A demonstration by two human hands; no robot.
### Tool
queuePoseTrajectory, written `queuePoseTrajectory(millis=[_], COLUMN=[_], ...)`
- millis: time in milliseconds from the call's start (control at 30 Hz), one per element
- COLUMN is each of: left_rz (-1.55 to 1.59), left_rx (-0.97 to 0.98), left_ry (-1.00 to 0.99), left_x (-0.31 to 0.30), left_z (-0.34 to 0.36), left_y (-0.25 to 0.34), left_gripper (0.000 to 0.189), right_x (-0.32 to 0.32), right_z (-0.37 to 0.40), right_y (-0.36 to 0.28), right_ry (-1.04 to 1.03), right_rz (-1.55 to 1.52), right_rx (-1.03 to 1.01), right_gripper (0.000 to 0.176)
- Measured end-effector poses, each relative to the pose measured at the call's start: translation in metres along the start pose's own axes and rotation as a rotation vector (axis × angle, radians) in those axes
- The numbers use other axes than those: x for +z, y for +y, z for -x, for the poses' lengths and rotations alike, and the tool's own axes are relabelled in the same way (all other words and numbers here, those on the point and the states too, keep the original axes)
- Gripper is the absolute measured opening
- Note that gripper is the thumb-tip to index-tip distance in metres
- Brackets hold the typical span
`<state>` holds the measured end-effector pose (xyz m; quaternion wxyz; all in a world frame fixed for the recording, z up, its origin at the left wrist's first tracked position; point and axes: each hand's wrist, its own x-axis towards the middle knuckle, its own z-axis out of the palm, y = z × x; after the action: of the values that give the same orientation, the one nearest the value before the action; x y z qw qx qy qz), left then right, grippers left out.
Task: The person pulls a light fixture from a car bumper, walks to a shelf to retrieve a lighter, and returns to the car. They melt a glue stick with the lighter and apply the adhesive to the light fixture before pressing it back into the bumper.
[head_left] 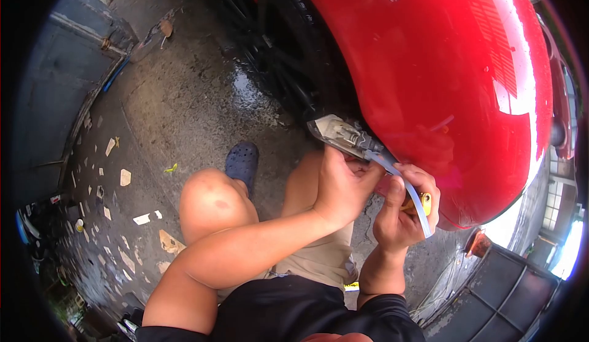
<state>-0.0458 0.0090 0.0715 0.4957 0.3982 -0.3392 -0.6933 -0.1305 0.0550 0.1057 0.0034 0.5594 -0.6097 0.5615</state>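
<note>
- Holding the pale strip (416,201) is shared with holding a car part (334,130): both lie low beside the red car (442,84), to the right of the dark wheel (282,41).
- The near edge of the part is closed on by the left hand (345,185), its fingers curled; whether the strip's far end is pinched there too cannot be told.
- The strip is gripped between the thumb and fingers of the right hand (402,210), which are closed with little gap; its near end is left free, bent toward the right.
- A yellow object (425,199) is tucked in the same palm, mostly hidden; it would best be held clear of the paint.
- The part should be steadied by the left hand, so that no pull is passed on through the strip.
- The strip is probably bendy, and would be best guided flat, without a twist, by fingers placed close to the part.
</note>
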Motion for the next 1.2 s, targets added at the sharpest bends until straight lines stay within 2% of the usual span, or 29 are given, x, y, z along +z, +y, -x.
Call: queuePoseTrajectory(millis=[100, 400, 500, 600, 700, 800, 900, 1200], left_rz=[0.022, -0.005, 0.032, 0.008, 0.029, 0.012, -0.012, 0.065], left_rx=[0.033, 0.019, 0.013, -0.006, 0.047, 0.043, 0.002, 0.047], left_ry=[0.009, -0.014, -0.011, -0.043, -0.027, -0.014, -0.015, -0.066], left_x=[-0.001, -0.002, -0.001, -0.003, -0.003, -0.003, -0.003, -0.008], left_z=[-0.001, -0.001, 0.002, 0.001, -0.001, 0.0, 0.003, 0.0], left_y=[-0.01, -0.01, -0.008, -0.01, -0.014, -0.016, -0.01, -0.024], left_gripper=[0.043, 0.047, 0.035, 0.035, 0.043, 0.042, 0.041, 0.043], right_x=[-0.006, -0.009, -0.01, -0.01, -0.01, -0.011, -0.009, -0.001], right_z=[0.0, -0.012, -0.012, -0.012, -0.01, -0.006, -0.011, -0.005], right_y=[-0.005, -0.012, -0.012, -0.012, -0.011, -0.007, -0.004, -0.006], right_ry=[-0.101, -0.152, -0.159, -0.163, -0.156, -0.125, -0.128, -0.166], right_rz=[0.037, 0.151, 0.138, 0.156, 0.163, 0.152, 0.144, 0.146], right_rx=[0.012, -0.058, -0.095, -0.112, -0.109, -0.094, -0.086, 0.086], right_gripper=[0.016, 0.012, 0.012, 0.013, 0.014, 0.016, 0.026, 0.018])
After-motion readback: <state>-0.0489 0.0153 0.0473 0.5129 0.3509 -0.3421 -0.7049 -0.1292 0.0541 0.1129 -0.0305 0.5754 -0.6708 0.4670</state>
